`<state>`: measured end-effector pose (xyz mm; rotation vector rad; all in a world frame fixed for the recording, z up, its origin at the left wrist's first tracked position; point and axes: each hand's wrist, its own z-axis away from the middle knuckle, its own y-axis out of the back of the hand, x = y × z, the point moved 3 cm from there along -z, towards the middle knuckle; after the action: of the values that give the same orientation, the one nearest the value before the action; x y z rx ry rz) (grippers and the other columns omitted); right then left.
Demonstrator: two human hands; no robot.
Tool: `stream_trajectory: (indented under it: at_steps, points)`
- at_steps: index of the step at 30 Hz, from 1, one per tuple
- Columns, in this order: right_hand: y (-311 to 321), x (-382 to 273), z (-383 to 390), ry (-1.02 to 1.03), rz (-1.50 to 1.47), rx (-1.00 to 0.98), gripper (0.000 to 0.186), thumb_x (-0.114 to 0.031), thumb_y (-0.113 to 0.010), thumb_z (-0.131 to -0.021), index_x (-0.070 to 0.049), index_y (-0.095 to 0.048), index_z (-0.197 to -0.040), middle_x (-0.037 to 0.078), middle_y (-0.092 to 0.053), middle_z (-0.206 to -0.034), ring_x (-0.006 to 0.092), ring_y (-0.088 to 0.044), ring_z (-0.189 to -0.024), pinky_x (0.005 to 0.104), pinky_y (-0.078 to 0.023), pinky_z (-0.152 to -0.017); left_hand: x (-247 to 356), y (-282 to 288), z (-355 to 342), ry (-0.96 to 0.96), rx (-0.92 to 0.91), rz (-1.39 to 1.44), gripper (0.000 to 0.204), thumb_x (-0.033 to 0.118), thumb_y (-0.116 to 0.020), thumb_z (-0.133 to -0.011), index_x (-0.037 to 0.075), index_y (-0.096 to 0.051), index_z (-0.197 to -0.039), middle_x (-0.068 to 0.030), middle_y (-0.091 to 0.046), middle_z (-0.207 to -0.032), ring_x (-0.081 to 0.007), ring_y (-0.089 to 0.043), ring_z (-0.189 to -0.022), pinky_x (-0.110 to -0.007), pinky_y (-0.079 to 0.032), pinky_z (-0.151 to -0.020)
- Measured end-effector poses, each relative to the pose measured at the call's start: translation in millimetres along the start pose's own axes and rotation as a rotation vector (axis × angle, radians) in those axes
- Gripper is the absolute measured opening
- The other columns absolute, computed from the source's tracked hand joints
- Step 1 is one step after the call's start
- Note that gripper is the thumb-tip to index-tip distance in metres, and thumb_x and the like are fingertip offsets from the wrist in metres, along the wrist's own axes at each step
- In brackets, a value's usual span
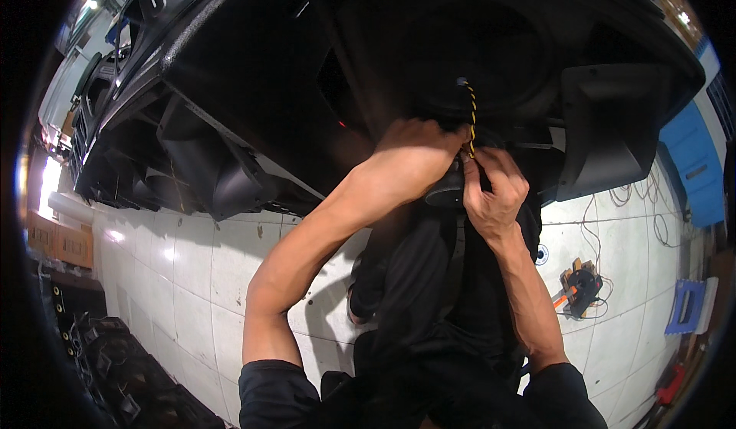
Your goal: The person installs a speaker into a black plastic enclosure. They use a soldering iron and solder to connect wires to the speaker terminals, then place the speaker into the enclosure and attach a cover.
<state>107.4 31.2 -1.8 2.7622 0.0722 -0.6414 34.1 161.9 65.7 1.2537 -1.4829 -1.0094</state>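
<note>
The right hand [497, 191] has its fingers pinching the lower end of the twisted black-and-yellow cable [472, 111] — probably to steady it, since it dangles from the black cabinet [491, 46]. The left hand [418, 149] curls close beside; whether its hidden fingers pinch anything cannot be told.

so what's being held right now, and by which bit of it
The right hand appears to pinch the yellow-and-black twisted cable at its visible lower end; whether the left hand also grips it cannot be told.

Both hands [497, 195] meet at a twisted yellow-and-black wire [472, 108] above white tiles [192, 276].
</note>
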Motion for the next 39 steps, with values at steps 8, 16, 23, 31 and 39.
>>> stream_trajectory:
  at_steps: [8, 16, 23, 31, 39]
  points:
    - [1, -1, 0, -0.022, -0.024, -0.003, 0.013, 0.008, -0.074, -0.077, 0.005, -0.070, -0.089, 0.017, -0.071, -0.088, 0.0318, -0.071, -0.075, 0.0352, -0.056, -0.067, 2, -4, 5, 0.046, 0.112, 0.067, 0.034, 0.000, -0.063, -0.083, 0.006, -0.066, -0.115, -0.0208, -0.072, -0.083, -0.0413, -0.070, -0.076, -0.052, -0.056, -0.069]
    - [0, -2, -1, -0.021, -0.023, 0.004, 0.013, 0.008, -0.073, -0.077, 0.004, -0.070, -0.089, 0.016, -0.071, -0.086, 0.0311, -0.070, -0.074, 0.0348, -0.055, -0.066, -2, -20, 7, 0.235, 0.174, 0.234, 0.020, 0.009, -0.056, -0.095, 0.005, -0.069, -0.109, -0.0221, -0.071, -0.086, -0.0407, -0.070, -0.078, -0.049, -0.056, -0.070]
    - [0, 1, 0, -0.009, -0.016, 0.011, 0.013, 0.008, -0.074, -0.076, 0.004, -0.070, -0.088, 0.016, -0.071, -0.086, 0.0310, -0.070, -0.074, 0.0350, -0.055, -0.065, 8, -20, 9, 0.279, 0.188, 0.144, 0.014, 0.008, -0.057, -0.094, 0.004, -0.066, -0.105, -0.0225, -0.068, -0.074, -0.0414, -0.069, -0.068, -0.050, -0.056, -0.064]
    - [-1, 0, 0, -0.011, -0.020, 0.007, 0.014, 0.008, -0.073, -0.076, 0.004, -0.070, -0.089, 0.015, -0.071, -0.086, 0.0310, -0.070, -0.074, 0.0353, -0.055, -0.065, 16, -17, 12, 0.176, 0.245, -0.025, 0.029, 0.002, -0.065, -0.078, 0.001, -0.063, -0.107, -0.0195, -0.066, -0.066, -0.0366, -0.068, -0.061, -0.048, -0.054, -0.058]
    - [-1, -1, 0, -0.025, -0.022, 0.006, 0.017, 0.008, -0.072, -0.074, 0.004, -0.070, -0.089, 0.015, -0.071, -0.087, 0.0319, -0.070, -0.074, 0.0357, -0.056, -0.066, 20, -16, 8, 0.149, 0.254, -0.157, 0.026, 0.007, -0.069, -0.074, -0.003, -0.060, -0.096, -0.0175, -0.066, -0.065, -0.0330, -0.069, -0.059, -0.041, -0.053, -0.050]
